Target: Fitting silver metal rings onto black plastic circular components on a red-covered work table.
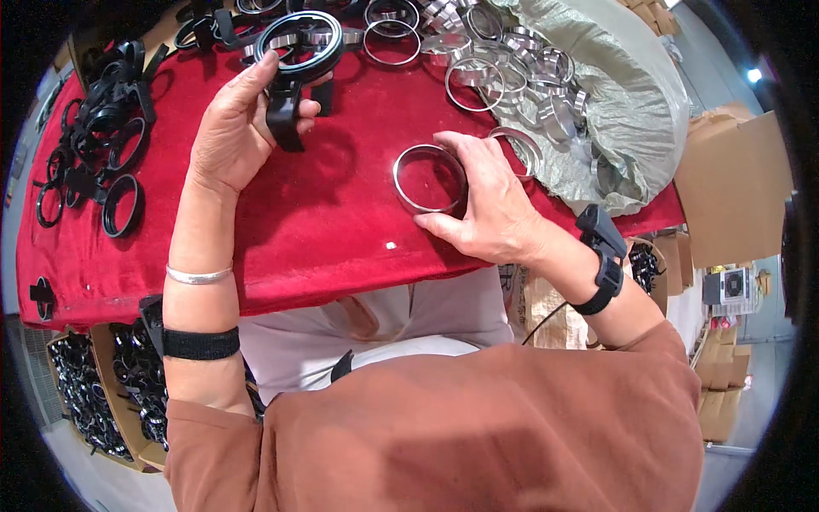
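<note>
My left hand [235, 128] holds up a black ring clamp [299, 47] with a dangling black tab, a metal band seated inside it, above the red table cloth [299, 222]. My right hand [490, 200] rests on the cloth and grips a bare silver metal ring [429, 179] by its right side. A second silver ring [520, 147] lies just beyond my right fingers.
Several loose silver rings [503, 68] spill from a grey-green bag [623, 94] at the upper right. Black clamps [102, 128] are heaped at the left of the cloth. Cardboard boxes of black parts [102, 384] stand below the table's left; more boxes [734, 188] at right.
</note>
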Demonstrator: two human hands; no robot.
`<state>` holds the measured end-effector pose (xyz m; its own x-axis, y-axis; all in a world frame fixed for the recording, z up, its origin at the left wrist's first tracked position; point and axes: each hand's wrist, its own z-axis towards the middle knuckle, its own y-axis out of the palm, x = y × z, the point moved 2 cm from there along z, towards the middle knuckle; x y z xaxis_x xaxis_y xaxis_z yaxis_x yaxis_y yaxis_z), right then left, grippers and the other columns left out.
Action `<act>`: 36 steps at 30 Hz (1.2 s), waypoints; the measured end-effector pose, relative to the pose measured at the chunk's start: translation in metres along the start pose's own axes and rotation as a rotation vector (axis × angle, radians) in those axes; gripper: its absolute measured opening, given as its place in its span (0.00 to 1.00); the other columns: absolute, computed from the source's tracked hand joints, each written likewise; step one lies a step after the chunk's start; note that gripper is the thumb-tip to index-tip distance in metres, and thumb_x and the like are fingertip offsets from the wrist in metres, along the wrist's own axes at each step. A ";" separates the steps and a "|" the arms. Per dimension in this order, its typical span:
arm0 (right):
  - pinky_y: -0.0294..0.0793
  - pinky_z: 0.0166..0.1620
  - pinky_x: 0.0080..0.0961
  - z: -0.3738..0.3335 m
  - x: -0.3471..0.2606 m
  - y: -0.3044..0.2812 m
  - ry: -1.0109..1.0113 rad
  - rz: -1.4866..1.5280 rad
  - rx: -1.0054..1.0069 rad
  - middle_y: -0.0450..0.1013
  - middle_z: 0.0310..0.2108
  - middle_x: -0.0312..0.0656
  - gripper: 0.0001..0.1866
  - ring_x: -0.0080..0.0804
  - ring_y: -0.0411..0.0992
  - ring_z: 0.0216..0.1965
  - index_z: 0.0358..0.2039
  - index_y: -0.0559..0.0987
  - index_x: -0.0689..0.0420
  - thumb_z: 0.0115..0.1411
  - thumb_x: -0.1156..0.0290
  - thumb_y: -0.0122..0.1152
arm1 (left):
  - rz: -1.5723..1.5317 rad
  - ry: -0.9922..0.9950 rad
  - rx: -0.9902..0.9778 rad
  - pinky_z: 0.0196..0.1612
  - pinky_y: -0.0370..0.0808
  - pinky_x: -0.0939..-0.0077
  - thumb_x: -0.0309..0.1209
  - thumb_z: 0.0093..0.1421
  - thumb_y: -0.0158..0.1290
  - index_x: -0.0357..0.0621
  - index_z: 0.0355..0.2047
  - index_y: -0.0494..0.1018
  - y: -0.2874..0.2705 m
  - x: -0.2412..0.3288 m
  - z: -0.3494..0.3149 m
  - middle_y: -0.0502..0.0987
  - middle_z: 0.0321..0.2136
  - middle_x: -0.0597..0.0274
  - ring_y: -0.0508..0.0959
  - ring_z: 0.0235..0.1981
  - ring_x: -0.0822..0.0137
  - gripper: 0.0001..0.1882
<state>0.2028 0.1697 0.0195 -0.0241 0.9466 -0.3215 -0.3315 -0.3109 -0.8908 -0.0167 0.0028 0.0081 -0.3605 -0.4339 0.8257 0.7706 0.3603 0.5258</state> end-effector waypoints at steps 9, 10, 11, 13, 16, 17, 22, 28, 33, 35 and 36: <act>0.64 0.56 0.34 0.040 0.006 -0.038 -0.201 0.011 -0.486 0.63 0.50 0.57 0.43 0.50 0.63 0.52 0.56 0.62 0.68 0.39 0.69 0.71 | -0.105 -0.080 -0.108 0.35 0.80 0.70 0.44 0.69 0.32 0.41 0.58 0.57 0.005 -0.008 0.002 0.74 0.43 0.48 0.80 0.35 0.56 0.25; 0.67 0.53 0.33 0.042 0.008 -0.034 -0.307 -0.002 -0.398 0.65 0.47 0.57 0.41 0.50 0.66 0.49 0.55 0.64 0.67 0.39 0.70 0.71 | -0.113 -0.088 -0.096 0.36 0.80 0.69 0.44 0.69 0.32 0.42 0.58 0.58 0.004 -0.008 0.003 0.74 0.43 0.48 0.80 0.36 0.55 0.24; 0.67 0.53 0.33 0.045 0.006 -0.031 -0.308 -0.002 -0.399 0.65 0.47 0.57 0.41 0.50 0.66 0.49 0.55 0.64 0.67 0.39 0.70 0.71 | -0.113 -0.087 -0.094 0.36 0.80 0.69 0.44 0.69 0.32 0.42 0.58 0.58 0.006 -0.007 0.003 0.74 0.43 0.48 0.80 0.36 0.55 0.24; 0.70 0.49 0.35 0.053 0.001 -0.025 -0.276 -0.028 -0.519 0.69 0.42 0.57 0.36 0.51 0.69 0.45 0.50 0.68 0.68 0.40 0.69 0.71 | -0.063 -0.144 0.009 0.36 0.78 0.68 0.46 0.69 0.29 0.49 0.61 0.55 0.011 -0.005 0.003 0.73 0.46 0.46 0.79 0.33 0.61 0.25; 0.68 0.52 0.34 0.063 -0.019 -0.027 -0.196 -0.188 -0.677 0.68 0.46 0.55 0.35 0.50 0.67 0.48 0.50 0.69 0.69 0.41 0.70 0.69 | -0.051 -0.138 -0.019 0.37 0.78 0.68 0.47 0.69 0.29 0.49 0.61 0.56 0.005 -0.004 0.000 0.73 0.46 0.44 0.79 0.33 0.61 0.26; 0.68 0.52 0.34 0.064 -0.022 -0.032 -0.195 -0.228 -0.665 0.68 0.45 0.55 0.34 0.50 0.67 0.48 0.50 0.69 0.69 0.40 0.70 0.69 | -0.034 -0.154 0.017 0.37 0.78 0.69 0.49 0.68 0.30 0.50 0.60 0.57 0.007 -0.004 -0.001 0.74 0.46 0.45 0.79 0.33 0.62 0.26; 0.69 0.52 0.36 0.092 -0.025 -0.061 -0.355 -0.078 0.174 0.68 0.44 0.60 0.35 0.53 0.69 0.46 0.50 0.69 0.68 0.39 0.69 0.69 | 0.017 0.020 0.015 0.42 0.78 0.67 0.44 0.67 0.38 0.48 0.65 0.46 0.025 0.002 -0.002 0.67 0.54 0.58 0.76 0.46 0.65 0.30; 0.71 0.49 0.36 0.125 -0.037 -0.043 -0.352 0.096 0.184 0.69 0.43 0.60 0.36 0.53 0.70 0.45 0.49 0.69 0.70 0.39 0.67 0.69 | -0.016 0.051 0.033 0.47 0.77 0.64 0.40 0.67 0.38 0.48 0.66 0.45 0.029 0.002 -0.002 0.68 0.53 0.59 0.75 0.47 0.67 0.30; 0.70 0.49 0.38 0.138 -0.038 -0.029 -0.355 0.180 0.158 0.68 0.43 0.60 0.35 0.54 0.69 0.44 0.48 0.69 0.69 0.39 0.66 0.69 | -0.059 0.050 0.060 0.47 0.77 0.65 0.36 0.68 0.39 0.49 0.66 0.46 0.026 0.002 0.000 0.72 0.48 0.58 0.77 0.44 0.66 0.28; 0.77 0.44 0.29 0.139 -0.041 -0.028 -0.334 0.071 0.141 0.69 0.47 0.52 0.36 0.41 0.73 0.44 0.52 0.69 0.66 0.43 0.68 0.70 | -0.053 0.026 0.074 0.47 0.77 0.66 0.37 0.68 0.39 0.50 0.65 0.48 0.027 0.003 -0.002 0.72 0.48 0.60 0.76 0.43 0.68 0.27; 0.77 0.44 0.29 0.138 -0.039 -0.027 -0.338 0.071 0.142 0.69 0.47 0.52 0.36 0.41 0.73 0.44 0.52 0.69 0.66 0.43 0.68 0.70 | -0.049 -0.002 0.087 0.46 0.77 0.67 0.37 0.68 0.40 0.51 0.65 0.49 0.028 0.002 -0.003 0.72 0.47 0.61 0.76 0.43 0.70 0.27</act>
<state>0.0825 0.1524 0.1005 -0.3537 0.9053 -0.2353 -0.4446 -0.3840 -0.8093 0.0056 0.0095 0.0241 -0.3977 -0.4507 0.7992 0.7038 0.4089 0.5809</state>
